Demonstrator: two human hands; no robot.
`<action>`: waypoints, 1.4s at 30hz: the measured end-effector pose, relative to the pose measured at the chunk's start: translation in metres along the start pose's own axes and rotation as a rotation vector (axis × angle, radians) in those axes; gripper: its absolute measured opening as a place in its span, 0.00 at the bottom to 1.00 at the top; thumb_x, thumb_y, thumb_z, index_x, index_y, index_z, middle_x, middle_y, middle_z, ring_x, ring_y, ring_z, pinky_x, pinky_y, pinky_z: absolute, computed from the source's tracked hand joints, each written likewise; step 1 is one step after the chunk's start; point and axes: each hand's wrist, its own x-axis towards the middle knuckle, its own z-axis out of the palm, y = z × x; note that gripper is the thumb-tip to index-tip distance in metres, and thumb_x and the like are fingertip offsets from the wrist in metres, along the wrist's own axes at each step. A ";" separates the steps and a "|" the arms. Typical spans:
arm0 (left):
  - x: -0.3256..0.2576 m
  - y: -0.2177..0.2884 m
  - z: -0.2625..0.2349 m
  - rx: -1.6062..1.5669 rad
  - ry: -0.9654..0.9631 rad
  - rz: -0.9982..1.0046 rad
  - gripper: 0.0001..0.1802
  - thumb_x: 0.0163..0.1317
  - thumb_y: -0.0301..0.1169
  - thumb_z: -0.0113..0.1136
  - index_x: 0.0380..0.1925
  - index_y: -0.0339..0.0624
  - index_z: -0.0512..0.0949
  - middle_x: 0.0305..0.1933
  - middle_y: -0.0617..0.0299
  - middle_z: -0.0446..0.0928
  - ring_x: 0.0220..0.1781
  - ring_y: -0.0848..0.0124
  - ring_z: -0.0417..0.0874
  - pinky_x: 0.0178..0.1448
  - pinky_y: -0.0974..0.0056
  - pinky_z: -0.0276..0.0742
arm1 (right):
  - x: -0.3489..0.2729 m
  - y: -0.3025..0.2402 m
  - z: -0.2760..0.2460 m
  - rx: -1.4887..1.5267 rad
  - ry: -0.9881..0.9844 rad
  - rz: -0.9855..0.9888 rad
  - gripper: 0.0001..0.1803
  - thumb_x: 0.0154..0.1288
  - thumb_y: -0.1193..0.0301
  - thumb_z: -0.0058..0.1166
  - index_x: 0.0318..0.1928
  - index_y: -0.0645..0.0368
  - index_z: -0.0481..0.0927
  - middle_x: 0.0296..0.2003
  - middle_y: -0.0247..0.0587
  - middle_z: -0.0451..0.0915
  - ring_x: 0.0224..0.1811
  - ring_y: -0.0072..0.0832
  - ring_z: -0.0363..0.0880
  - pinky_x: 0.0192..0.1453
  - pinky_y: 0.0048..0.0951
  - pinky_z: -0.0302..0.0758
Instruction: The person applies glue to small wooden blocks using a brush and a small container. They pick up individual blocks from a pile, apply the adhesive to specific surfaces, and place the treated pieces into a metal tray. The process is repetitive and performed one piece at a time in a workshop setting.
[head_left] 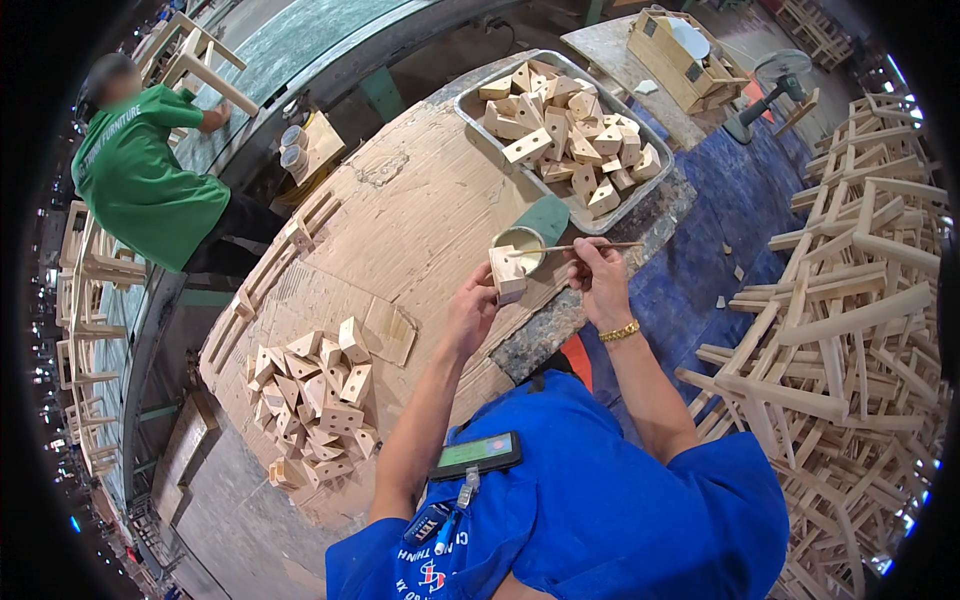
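Observation:
My left hand [474,310] grips a pale wooden block [509,276] over the cardboard-covered table. In my right hand [600,283], pinched between the fingers, is a thin wooden stick [622,245]. It points left, and its tip is at the top of the block; whether it has bristles I cannot tell. Just behind the block stands a round cup [541,258] with cream-coloured liquid inside, partly hidden by the block. A metal tray [640,197] beyond holds many drilled blocks [556,125]. To the left, more such blocks [318,395] lie heaped on the cardboard.
Cardboard [410,215] covers the table. Stacked wooden frames [820,330] crowd the right side. Behind the tray stand a wooden box [675,70] and a fan [770,90]. At far left, a person in a green shirt [150,180] works at another bench.

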 end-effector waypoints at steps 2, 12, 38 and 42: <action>-0.001 0.007 0.006 -0.010 -0.045 0.044 0.32 0.51 0.21 0.41 0.61 0.29 0.57 0.57 0.46 0.67 0.57 0.58 0.72 0.63 0.58 0.64 | -0.007 -0.006 0.008 -0.049 -0.065 -0.057 0.06 0.59 0.72 0.58 0.34 0.58 0.74 0.27 0.38 0.80 0.19 0.18 0.75 0.17 0.16 0.67; -0.018 0.035 0.020 -0.017 -0.101 0.116 0.32 0.53 0.27 0.46 0.60 0.29 0.58 0.54 0.48 0.71 0.53 0.60 0.75 0.62 0.57 0.66 | -0.014 -0.012 0.015 0.034 -0.318 -0.083 0.03 0.61 0.74 0.55 0.33 0.60 0.75 0.25 0.35 0.79 0.21 0.17 0.74 0.21 0.16 0.69; -0.041 0.030 0.006 -0.302 0.043 0.152 0.25 0.62 0.35 0.48 0.57 0.36 0.62 0.54 0.50 0.70 0.56 0.57 0.73 0.62 0.58 0.68 | -0.031 -0.019 0.028 0.031 -0.235 0.140 0.06 0.62 0.68 0.54 0.30 0.55 0.74 0.23 0.34 0.77 0.19 0.16 0.72 0.19 0.16 0.67; -0.035 0.030 -0.040 -0.389 0.218 0.243 0.20 0.62 0.30 0.50 0.54 0.38 0.65 0.53 0.53 0.72 0.55 0.60 0.74 0.58 0.58 0.71 | -0.021 -0.017 0.022 -0.013 -0.063 0.032 0.05 0.64 0.68 0.53 0.32 0.53 0.74 0.25 0.34 0.77 0.19 0.17 0.71 0.18 0.15 0.65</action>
